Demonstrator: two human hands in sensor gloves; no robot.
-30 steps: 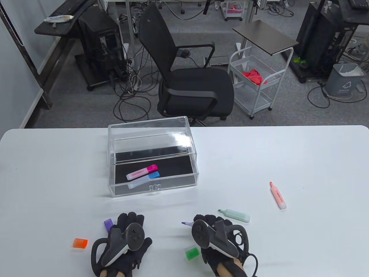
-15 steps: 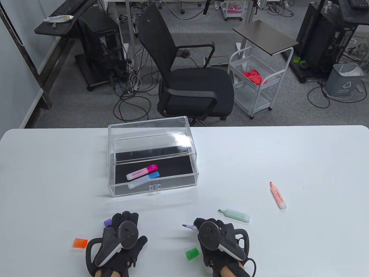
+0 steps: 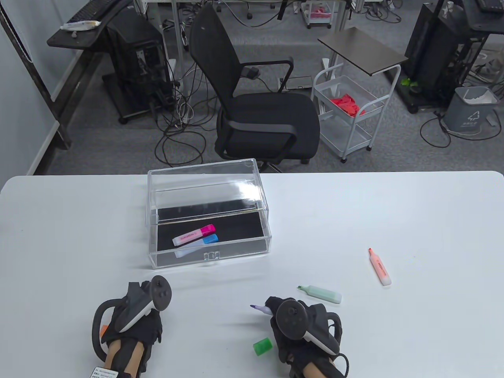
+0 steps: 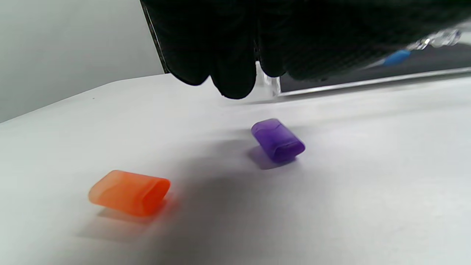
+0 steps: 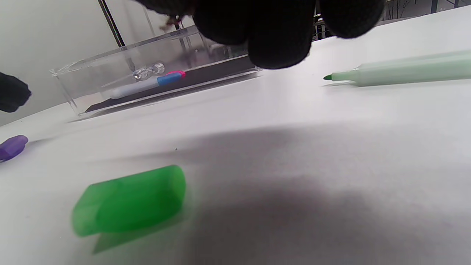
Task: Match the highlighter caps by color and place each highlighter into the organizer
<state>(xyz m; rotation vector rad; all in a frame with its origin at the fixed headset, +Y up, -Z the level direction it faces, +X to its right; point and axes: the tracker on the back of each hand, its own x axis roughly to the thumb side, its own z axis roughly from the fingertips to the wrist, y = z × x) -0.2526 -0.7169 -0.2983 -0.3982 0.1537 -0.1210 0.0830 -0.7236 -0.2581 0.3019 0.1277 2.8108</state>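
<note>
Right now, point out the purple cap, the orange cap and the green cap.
purple cap (image 4: 278, 140), left wrist view, middle of its upper side
orange cap (image 4: 127, 191), left wrist view, middle of its side
green cap (image 5: 128, 200), right wrist view, middle of its side

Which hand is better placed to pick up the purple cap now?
Left. The left hand hovers right above the purple cap, while the right hand holds the purple highlighter.
</note>
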